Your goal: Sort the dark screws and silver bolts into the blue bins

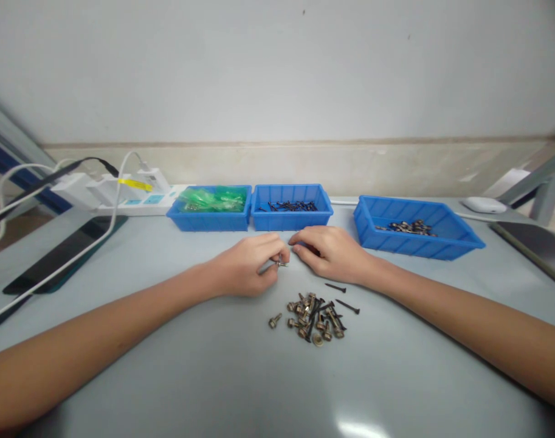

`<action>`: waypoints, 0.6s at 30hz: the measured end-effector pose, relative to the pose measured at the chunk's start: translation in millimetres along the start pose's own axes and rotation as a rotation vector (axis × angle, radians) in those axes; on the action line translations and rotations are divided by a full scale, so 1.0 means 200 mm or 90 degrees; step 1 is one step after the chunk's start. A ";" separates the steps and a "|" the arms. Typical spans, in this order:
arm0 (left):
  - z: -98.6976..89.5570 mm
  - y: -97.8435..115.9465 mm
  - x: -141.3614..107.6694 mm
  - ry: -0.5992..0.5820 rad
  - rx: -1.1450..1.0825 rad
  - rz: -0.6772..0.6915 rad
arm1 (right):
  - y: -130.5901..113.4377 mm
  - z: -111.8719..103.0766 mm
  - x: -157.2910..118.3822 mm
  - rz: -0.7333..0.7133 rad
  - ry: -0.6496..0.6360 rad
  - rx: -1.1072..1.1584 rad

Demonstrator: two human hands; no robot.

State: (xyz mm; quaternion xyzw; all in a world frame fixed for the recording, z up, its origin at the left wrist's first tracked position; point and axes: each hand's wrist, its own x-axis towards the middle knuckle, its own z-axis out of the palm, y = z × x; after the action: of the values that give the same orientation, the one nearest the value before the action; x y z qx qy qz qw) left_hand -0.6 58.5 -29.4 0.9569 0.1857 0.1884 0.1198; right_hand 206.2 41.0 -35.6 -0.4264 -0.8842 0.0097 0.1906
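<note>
My left hand (252,264) is closed, with a small silver screw (281,264) pinched at its fingertips. Close beside it, my right hand (329,250) rests low over the table, its fingers curled and the thumb near the index tip; something dark shows there, too hidden to name. In front of both hands lies a mixed pile of brass-coloured hex-head screws (303,310) and black screws (312,322). One hex-head screw (275,320) sits apart to the left. Two black screws (348,306) lie loose at the pile's right.
Along the wall stand a blue bin of green plastic bags (208,222), a blue bin of black screws (293,222) and a blue bin of hex-head screws (418,246). A power strip (144,205) with cables and a phone (67,252) are left; a dark tablet-like device (539,249) is right.
</note>
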 end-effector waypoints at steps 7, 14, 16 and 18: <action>0.02 0.00 0.00 0.048 0.013 -0.037 | -0.01 -0.01 0.00 0.010 0.014 0.054; 0.02 0.00 0.01 0.130 -0.051 -0.121 | -0.04 0.00 -0.02 0.002 0.044 0.107; 0.03 0.01 0.02 0.144 -0.081 -0.131 | -0.05 0.00 -0.02 -0.018 0.061 0.124; 0.03 0.01 0.02 0.148 -0.096 -0.123 | -0.05 0.00 -0.02 -0.036 0.070 0.131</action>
State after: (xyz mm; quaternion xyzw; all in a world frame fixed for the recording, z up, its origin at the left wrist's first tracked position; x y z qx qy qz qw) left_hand 5.6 57.6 -32.9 0.8944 0.2750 0.2991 0.1869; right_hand 201.8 31.1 -35.1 -0.3794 -0.8784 0.0722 0.2816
